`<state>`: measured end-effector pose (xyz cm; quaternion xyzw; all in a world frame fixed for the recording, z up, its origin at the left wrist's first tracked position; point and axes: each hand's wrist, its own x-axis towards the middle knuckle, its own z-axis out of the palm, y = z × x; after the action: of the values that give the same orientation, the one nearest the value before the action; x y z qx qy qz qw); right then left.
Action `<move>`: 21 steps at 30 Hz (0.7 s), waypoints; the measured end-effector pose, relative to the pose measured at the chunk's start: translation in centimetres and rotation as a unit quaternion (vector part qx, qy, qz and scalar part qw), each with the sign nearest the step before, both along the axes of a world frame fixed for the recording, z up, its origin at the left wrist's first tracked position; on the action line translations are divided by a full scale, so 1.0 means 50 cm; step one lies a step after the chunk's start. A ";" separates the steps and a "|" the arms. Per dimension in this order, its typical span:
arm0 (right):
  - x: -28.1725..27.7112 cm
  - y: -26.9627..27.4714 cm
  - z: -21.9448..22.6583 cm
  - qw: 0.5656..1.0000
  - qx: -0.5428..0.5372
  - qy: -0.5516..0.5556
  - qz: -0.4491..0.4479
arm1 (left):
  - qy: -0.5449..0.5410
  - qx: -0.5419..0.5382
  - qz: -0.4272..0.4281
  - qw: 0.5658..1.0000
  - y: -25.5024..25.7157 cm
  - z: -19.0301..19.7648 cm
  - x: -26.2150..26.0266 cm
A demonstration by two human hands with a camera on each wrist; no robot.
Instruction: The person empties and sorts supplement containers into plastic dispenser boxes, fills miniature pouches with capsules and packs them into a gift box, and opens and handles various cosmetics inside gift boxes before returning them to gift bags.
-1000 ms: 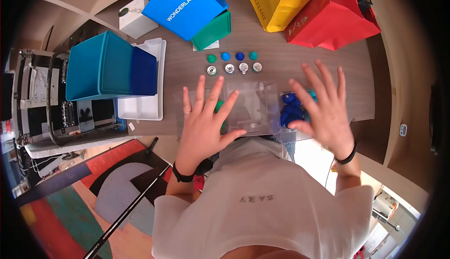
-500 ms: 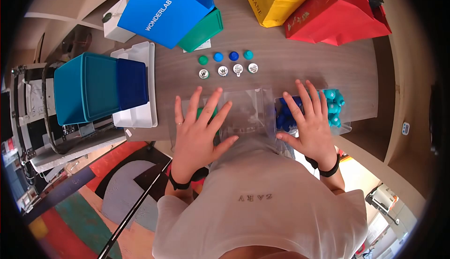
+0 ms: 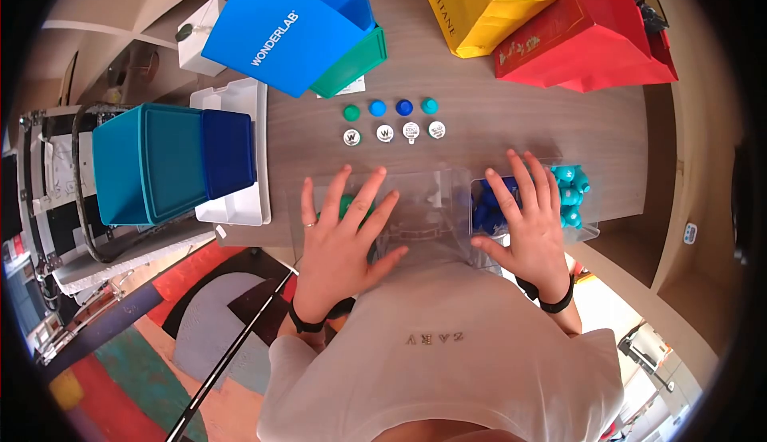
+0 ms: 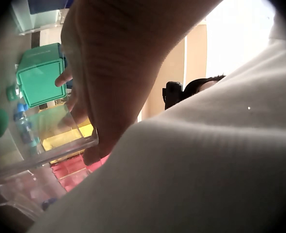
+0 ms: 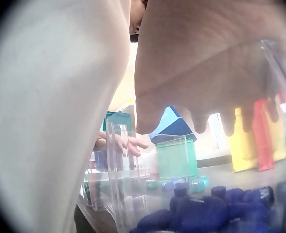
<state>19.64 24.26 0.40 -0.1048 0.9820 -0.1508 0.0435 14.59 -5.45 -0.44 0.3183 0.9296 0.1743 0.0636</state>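
Note:
My left hand (image 3: pixel 339 234) spreads its fingers over a clear plastic box, partly hiding the green bottles (image 3: pixel 345 205) inside. My right hand (image 3: pixel 531 230), fingers straight, lies over another clear box of dark blue bottles (image 3: pixel 489 206). In the right wrist view the dark blue bottles (image 5: pixel 201 213) are heaped below that palm. Between the hands is a clear box (image 3: pixel 419 202) with see-through walls. Teal bottles (image 3: pixel 570 194) fill a box just right of my right hand. Neither hand grips anything.
Beyond the boxes are a row of coloured bottles (image 3: pixel 404 107) and a row of round white-faced pieces (image 3: pixel 385 133). Farther back stand blue (image 3: pixel 284 30), green, yellow (image 3: pixel 471 10) and red (image 3: pixel 583 38) bags or boxes. Teal and navy bins (image 3: pixel 172 162) sit left on a white tray (image 3: pixel 261 154).
My right hand has come down and a little nearer my body, uncovering the teal bottles. My left hand has lowered slightly with its fingers still spread. The head view has shifted a little.

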 end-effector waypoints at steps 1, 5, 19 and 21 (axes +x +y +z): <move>0.000 0.000 0.001 1.000 0.001 0.001 0.002 | 0.003 0.004 -0.001 1.000 0.000 0.000 0.001; -0.001 -0.003 0.002 1.000 -0.008 0.014 0.003 | 0.014 0.014 0.000 1.000 -0.001 0.003 0.002; 0.024 -0.007 -0.006 0.997 0.039 0.060 0.007 | 0.050 0.045 0.001 0.998 -0.008 0.002 0.019; 0.027 -0.009 -0.008 0.997 0.049 0.068 0.001 | 0.052 0.049 -0.003 0.997 -0.011 0.001 0.021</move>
<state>21.00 23.82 -0.01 -0.1137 0.9888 -0.0952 -0.0178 15.63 -5.98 -0.40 0.3327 0.9211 0.2023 0.0003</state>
